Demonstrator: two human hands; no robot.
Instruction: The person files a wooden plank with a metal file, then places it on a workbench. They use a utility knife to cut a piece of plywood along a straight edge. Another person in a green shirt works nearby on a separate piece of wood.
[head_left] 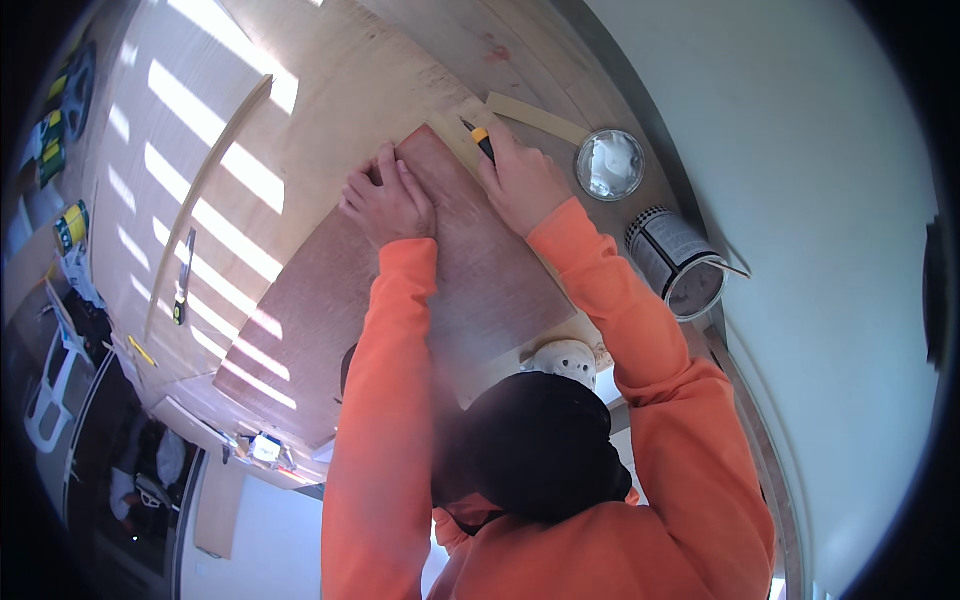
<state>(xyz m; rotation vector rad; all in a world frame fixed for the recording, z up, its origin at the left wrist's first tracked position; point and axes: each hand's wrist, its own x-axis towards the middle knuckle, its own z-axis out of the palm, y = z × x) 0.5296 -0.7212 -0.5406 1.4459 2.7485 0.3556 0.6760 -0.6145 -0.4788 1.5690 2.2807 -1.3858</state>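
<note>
A reddish-brown flat sheet [490, 270] lies at a slant on the pale wooden work surface [330, 60]. My left hand [390, 198] presses on it near its far corner, fingers stretched out toward the edge. In my right hand [525, 175] is a utility knife [482, 140] with a yellow and black handle, its thin dark tip pointing up and left. That tip is just beyond the sheet's far right edge, over the pale wood; whether it touches the wood I cannot tell. The fingers of my right hand wrap round the handle and hide part of it.
A paint can [668, 250] lies tilted at the right, with a shiny round lid or dish [610, 165] and a flat wooden strip [540, 118] beyond it. At the left are a long curved-looking strip [208, 165] and a hand tool [183, 280]. A wall [800, 250] bounds the right side.
</note>
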